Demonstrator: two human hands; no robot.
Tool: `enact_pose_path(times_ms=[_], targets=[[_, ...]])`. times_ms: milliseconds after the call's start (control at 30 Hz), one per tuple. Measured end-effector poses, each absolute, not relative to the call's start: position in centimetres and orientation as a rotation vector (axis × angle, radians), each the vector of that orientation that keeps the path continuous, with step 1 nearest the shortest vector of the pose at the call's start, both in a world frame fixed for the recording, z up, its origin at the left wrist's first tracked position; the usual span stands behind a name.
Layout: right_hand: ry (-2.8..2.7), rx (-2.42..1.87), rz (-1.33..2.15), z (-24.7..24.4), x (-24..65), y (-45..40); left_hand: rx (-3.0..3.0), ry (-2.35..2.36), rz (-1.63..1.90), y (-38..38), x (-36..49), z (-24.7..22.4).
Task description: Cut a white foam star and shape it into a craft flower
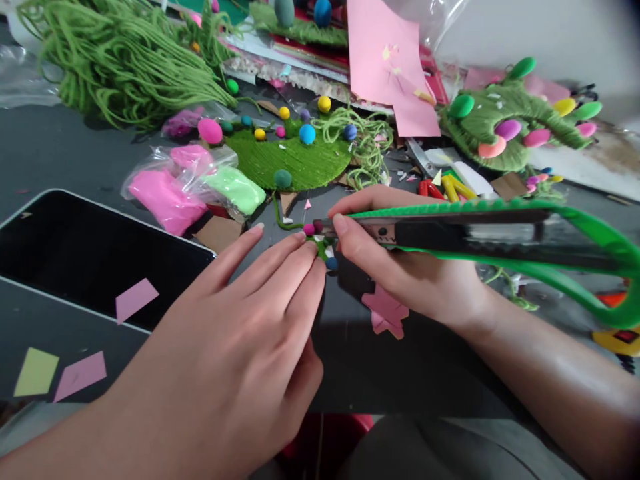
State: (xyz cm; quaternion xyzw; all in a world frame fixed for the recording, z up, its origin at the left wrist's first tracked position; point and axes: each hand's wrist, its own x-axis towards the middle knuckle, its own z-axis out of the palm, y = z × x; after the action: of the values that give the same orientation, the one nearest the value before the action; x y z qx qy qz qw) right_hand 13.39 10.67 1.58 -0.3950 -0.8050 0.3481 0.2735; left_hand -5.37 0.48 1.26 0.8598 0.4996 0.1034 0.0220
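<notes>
My right hand (400, 260) is closed around a green-handled utility knife (475, 230), gripping it near its front end. The knife's tip meets a small pink ball (309, 229) on the table. My left hand (260, 327) lies flat with fingers stretched out, thumb tucked under. Its fingertips rest at a small green yarn piece (320, 247), which they partly cover. A small blue ball (331, 265) sits beside that piece. Close below my right hand lies a pink paper star (385, 310).
A phone (90, 260) lies at left with paper scraps (80, 375) nearby. Behind are bagged pink clay (167, 200), a green leaf-shaped yarn piece (295, 160) with coloured balls, and a green yarn heap (130, 67). Scissors (420, 159) and a green yarn-wrapped shape (510, 120) stand farther right.
</notes>
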Motion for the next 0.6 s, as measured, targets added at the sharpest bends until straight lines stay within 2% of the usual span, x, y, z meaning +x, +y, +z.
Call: enact_pose_path(times_ms=[267, 600], targets=[[-2.150, -1.015, 0.968, 1.86, 13.45, 10.89, 2.616, 1.555, 0.306, 0.59, -5.20, 1.48], [-2.227, -0.997, 0.812, 1.61, 13.84, 10.63, 2.588, 1.543, 0.280, 0.70, -5.11, 1.86]])
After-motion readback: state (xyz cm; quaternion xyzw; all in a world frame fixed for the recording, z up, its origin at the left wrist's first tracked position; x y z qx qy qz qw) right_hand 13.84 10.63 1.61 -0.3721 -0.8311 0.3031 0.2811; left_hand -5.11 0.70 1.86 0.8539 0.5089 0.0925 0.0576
